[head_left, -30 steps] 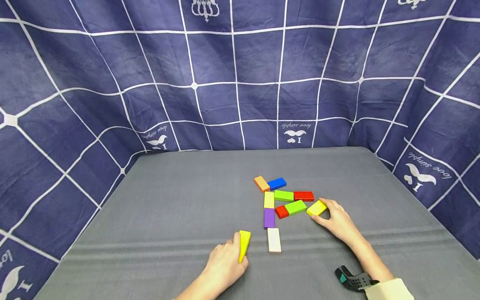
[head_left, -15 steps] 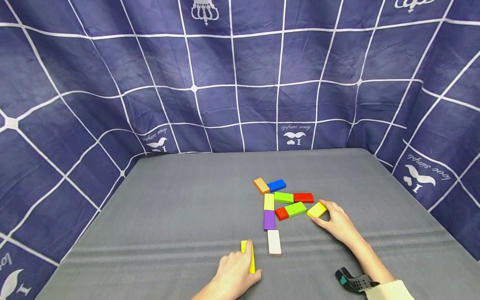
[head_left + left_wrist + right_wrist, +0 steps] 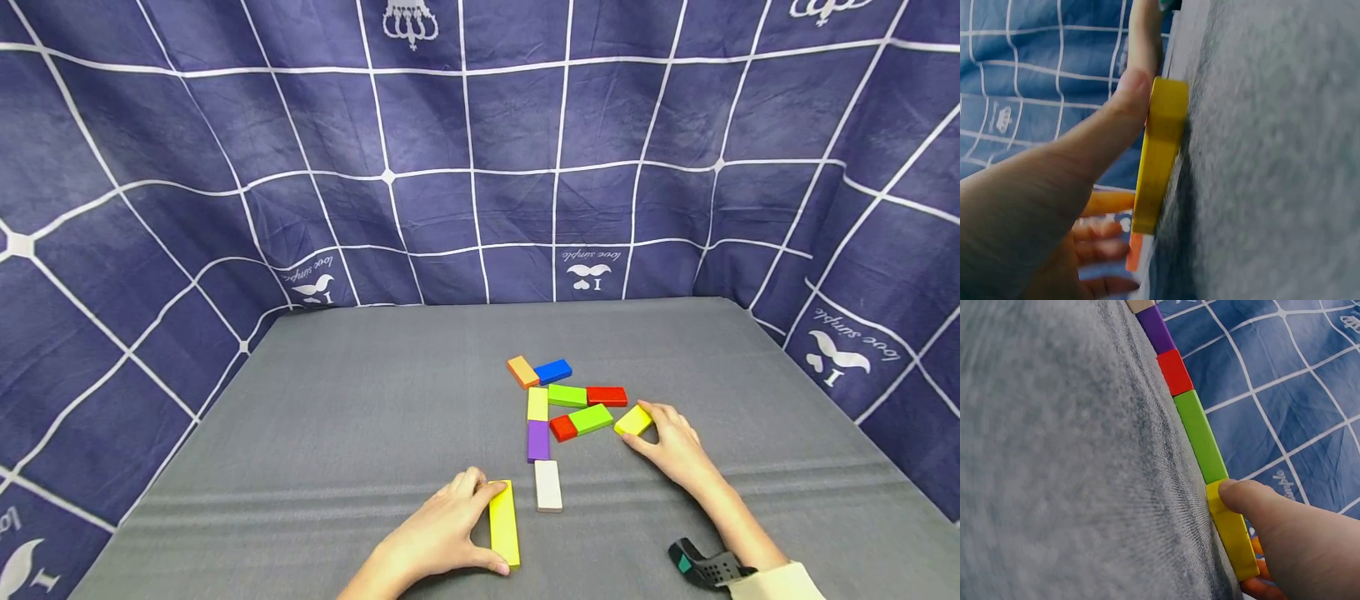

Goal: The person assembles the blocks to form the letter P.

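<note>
My left hand holds a long yellow block, thumb at its near end and index finger at its far end. In the left wrist view that block is close over the grey cloth. My right hand pinches another yellow block between thumb and fingers, off the right end of a green block. A short red piece adjoins that green block. Left of them, a pale yellow block and a purple block form a column, with a white block below.
Above lie another green block and a red block, end to end. Farther back, an orange block and a blue block meet at an angle. A black wristband shows by the right forearm; a blue curtain hangs behind.
My left hand has changed its hold from fingers along the yellow block to thumb and index finger at its two ends. The block has turned and come slightly nearer; my right hand has hardly moved.
</note>
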`<state>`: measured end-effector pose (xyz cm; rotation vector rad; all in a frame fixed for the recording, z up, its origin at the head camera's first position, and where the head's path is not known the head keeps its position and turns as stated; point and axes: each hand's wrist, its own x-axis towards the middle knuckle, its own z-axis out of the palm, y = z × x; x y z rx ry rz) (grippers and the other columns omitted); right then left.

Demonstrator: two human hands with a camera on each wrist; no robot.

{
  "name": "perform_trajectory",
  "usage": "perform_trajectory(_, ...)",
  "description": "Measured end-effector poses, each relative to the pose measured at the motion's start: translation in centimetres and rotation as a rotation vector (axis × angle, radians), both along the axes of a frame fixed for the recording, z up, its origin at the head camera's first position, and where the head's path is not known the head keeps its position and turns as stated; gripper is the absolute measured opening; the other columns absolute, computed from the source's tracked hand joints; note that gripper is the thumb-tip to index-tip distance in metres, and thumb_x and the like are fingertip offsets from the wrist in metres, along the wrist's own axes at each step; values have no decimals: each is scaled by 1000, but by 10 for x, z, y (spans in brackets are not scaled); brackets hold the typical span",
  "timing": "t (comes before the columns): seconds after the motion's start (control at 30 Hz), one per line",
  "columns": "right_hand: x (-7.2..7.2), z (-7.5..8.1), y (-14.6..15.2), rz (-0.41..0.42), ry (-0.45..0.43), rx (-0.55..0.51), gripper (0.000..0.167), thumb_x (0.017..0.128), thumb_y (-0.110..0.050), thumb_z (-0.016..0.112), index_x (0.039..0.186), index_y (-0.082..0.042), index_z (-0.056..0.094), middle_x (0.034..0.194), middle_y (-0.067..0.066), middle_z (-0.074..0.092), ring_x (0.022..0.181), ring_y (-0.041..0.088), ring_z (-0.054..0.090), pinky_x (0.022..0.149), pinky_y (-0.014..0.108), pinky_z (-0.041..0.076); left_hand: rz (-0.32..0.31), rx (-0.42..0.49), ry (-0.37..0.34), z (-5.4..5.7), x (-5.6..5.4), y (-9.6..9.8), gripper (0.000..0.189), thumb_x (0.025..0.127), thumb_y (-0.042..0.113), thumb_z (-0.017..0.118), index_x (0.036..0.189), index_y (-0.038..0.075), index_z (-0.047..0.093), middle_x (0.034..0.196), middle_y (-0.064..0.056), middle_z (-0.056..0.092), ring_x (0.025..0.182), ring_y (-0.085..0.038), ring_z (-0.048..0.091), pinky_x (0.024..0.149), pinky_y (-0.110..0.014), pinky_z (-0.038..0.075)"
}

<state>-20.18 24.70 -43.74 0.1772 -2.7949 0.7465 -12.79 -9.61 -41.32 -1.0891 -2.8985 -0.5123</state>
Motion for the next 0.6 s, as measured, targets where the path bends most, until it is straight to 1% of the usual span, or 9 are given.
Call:
perform_trajectory(0.03, 0, 0, -1, -1, 2, 1, 62, 79, -31, 66, 125, 6, 48, 116, 27, 50, 105, 43, 47, 82, 56, 37, -23, 16, 0, -1, -2, -3, 86, 62, 65, 65, 130, 15, 47, 114, 2, 45, 96, -9, 47, 80, -26, 46)
perform_trajectory(0.1, 1, 1, -2, 0, 7, -4, 60, 79, -28, 67, 125, 7, 48, 115, 26, 51, 104, 42, 48, 83, 56, 38, -67, 37, -9, -3, -6, -8, 88, 62, 65, 66, 131, 16, 44, 125, 0, 40, 111, -14, 44, 88, -31, 47)
perform_trajectory(0.13, 1, 2, -4, 3, 9, -8, 60, 79, -27, 67, 125, 7, 48, 114, 26, 51, 104, 42, 48, 84, 56, 38, -82, 43, -15, -4, -7, -11, 88, 61, 65, 66, 132, 17, 43, 131, -1, 37, 118, -16, 41, 92, -33, 46)
perform_trajectory(0.2, 2, 3, -6, 10, 13, -15, 60, 78, -25, 67, 125, 7, 48, 115, 25, 51, 105, 41, 48, 85, 55, 39, -105, 49, -27, -5, -9, -14, 89, 62, 64, 67, 134, 19, 41, 136, -1, 35, 125, -18, 37, 95, -34, 45)
perform_trajectory(0.33, 3, 7, -13, 32, 16, -32, 60, 78, -22, 66, 127, 6, 47, 118, 25, 50, 107, 41, 46, 87, 55, 40, -120, 54, -3, -7, -12, -15, 88, 63, 63, 67, 136, 23, 39, 135, 2, 37, 125, -14, 38, 92, -30, 47)
perform_trajectory(0.47, 5, 12, -22, 53, 19, -41, 60, 77, -19, 65, 128, 6, 46, 122, 24, 47, 109, 41, 44, 89, 56, 40, -137, 57, 28, -8, -11, -12, 82, 66, 61, 68, 135, 27, 41, 134, 6, 39, 123, -11, 39, 92, -30, 46)
perform_trajectory(0.6, 9, 18, -33, 74, 58, -47, 59, 75, -16, 66, 126, 4, 48, 122, 24, 48, 110, 41, 46, 89, 56, 40, -172, 45, 41, -8, -9, -10, 73, 68, 57, 68, 131, 29, 45, 134, 7, 39, 123, -10, 39, 93, -28, 45)
